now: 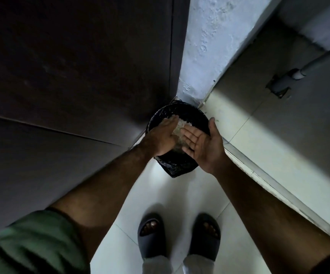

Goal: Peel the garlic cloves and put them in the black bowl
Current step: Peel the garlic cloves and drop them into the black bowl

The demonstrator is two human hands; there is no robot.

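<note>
A round bin lined with a black plastic bag [192, 113] stands on the floor in the corner. Pale papery garlic skins [178, 128] lie inside it. Both my hands hover over its mouth. My left hand [163, 136] is palm down with straight fingers over the skins. My right hand [201, 144] is palm up and flat, fingers straight, its fingertips near the left hand. Neither hand holds anything that I can see. No garlic cloves and no black bowl are in view.
A dark wooden door or cabinet [71, 76] fills the left side. A pale blue wall corner [205, 46] rises behind the bin. White floor tiles [176, 196] lie below, with my feet in dark slippers [152, 234]. A raised sill [279, 190] runs along the right.
</note>
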